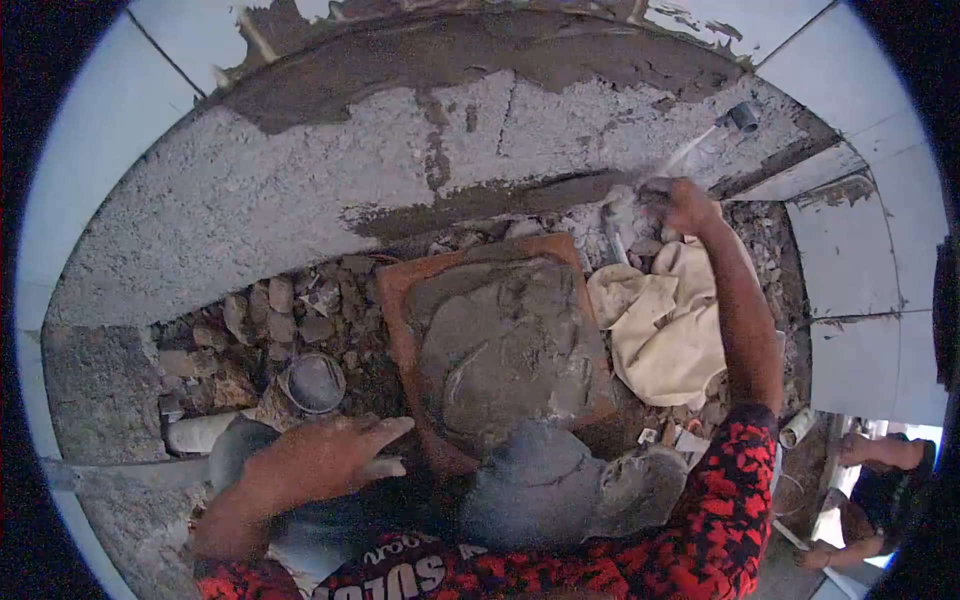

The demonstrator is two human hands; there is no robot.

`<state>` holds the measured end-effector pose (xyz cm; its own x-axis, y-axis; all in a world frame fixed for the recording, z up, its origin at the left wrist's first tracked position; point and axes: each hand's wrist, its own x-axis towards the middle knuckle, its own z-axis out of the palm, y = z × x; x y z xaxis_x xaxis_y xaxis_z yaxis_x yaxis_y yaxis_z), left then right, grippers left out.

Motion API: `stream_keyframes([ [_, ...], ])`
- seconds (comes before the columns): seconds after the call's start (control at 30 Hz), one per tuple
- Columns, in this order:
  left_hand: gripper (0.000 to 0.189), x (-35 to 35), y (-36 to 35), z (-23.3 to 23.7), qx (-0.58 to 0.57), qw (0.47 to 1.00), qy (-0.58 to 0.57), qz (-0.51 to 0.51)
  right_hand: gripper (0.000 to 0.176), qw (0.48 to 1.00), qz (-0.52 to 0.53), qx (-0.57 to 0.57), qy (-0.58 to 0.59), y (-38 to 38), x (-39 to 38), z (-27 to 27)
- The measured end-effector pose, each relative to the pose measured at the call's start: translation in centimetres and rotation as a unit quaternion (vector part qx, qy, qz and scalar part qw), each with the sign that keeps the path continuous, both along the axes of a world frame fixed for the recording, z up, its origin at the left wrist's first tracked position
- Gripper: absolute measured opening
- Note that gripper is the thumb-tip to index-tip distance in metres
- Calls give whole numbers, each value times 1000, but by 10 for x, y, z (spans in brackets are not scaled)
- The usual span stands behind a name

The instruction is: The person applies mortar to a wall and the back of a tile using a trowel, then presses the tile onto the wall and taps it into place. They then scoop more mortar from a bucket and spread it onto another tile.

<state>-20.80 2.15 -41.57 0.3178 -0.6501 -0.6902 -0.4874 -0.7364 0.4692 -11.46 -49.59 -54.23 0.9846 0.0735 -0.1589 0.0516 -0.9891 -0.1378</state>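
My right hand (685, 207) is stretched out to the foot of the wall, above the pale powder (628, 225) at the mouth of a cream bag (672, 315). Its fingers look curled together, and whatever is in them is hidden. Fine whitish dust blurs around the fingertips. My left hand (320, 455) hovers at the lower left with its fingers extended and apart, holding nothing. Between my arms lies a reddish-brown tile (402, 345), its back spread with wet grey mortar (515, 350).
The wall (290, 190) carries a band of fresh mortar (480, 55) below white tiles. A grey pipe end (743, 117) sticks out at upper right. Rubble (270, 310), a round container (315, 383) and a white pipe (205, 432) lie left. Another person (870, 490) is at lower right.
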Motion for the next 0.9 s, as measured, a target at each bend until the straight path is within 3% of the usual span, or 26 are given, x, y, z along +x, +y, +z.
stream_keyframes([
  [0.13,50,7,1,-13,-54,998,18,-1,34,996,-4,89,-15,5,-42,53],
  [0.2,49,9,-1,-21,-46,999,6,-21,35,984,-84,101,-121,24,-93,62],
  [0.3,49,19,-6,-34,-65,995,27,-67,39,965,-205,127,-102,46,-174,65],
  [0.37,47,24,-9,-48,-54,992,49,-107,41,935,-319,152,-6,67,-232,76],
  [0.43,45,28,-12,-64,-49,986,62,-146,43,933,-352,48,-51,81,-302,69],
  [0.47,47,25,-9,-74,-47,986,81,-139,45,925,-351,99,-105,99,-327,68],
  [0.53,49,19,-12,-76,-40,981,119,-146,46,815,-552,174,16,138,-381,80],
  [0.57,47,19,-18,-72,-33,980,137,-138,44,841,-517,158,-14,154,-412,74],
  [0.6,45,16,-23,-68,-25,980,150,-127,40,819,-527,212,-86,181,-432,73],
  [0.67,46,6,-25,-66,1,975,178,-135,42,721,-673,166,0,236,-456,84],
  [0.7,47,-2,-24,-65,23,973,193,-127,41,773,-614,141,-71,259,-474,77],
  [0.73,47,-10,-20,-66,27,971,198,-131,39,704,-671,212,-91,284,-514,45],
  [0.77,47,-19,-19,-65,38,972,216,-79,38,738,-645,172,-97,296,-509,47],
  [0.8,47,-30,-13,-67,47,972,229,-27,35,808,-578,65,-92,303,-495,50],
  [0.83,47,-43,-4,-69,58,971,231,-34,34,744,-651,151,22,304,-500,47],
  [0.9,48,-62,15,-72,12,972,223,74,33,610,-735,259,142,308,-511,25],
])
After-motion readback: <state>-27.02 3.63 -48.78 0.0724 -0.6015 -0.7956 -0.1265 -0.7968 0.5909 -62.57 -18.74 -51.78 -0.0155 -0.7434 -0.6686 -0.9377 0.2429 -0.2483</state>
